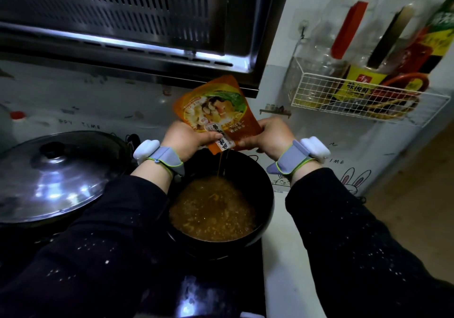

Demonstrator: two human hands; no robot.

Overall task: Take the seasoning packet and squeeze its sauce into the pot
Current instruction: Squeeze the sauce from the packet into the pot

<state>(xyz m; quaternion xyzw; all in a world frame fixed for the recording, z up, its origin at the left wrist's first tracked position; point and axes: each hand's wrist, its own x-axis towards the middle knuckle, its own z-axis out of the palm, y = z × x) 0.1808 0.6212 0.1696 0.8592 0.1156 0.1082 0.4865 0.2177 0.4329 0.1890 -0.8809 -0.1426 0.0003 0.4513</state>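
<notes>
- Seasoning packet [213,111] is held above the pot [264,195], torn corner down.
- Left hand [186,139] and right hand [266,136]: fingers are clamped on the packet's lower edges.
- Thin sauce stream [219,164] is seen falling into the pot's broth [212,212].
- Lidded wok [56,175] is noted left of the pot.

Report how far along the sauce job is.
Done: seasoning packet taken, opened, tipped over the pot. In hand: left hand and right hand pinch it while a thin sauce stream falls into the broth. Left: squeezing out the rest; how much remains inside cannot be seen.
</notes>
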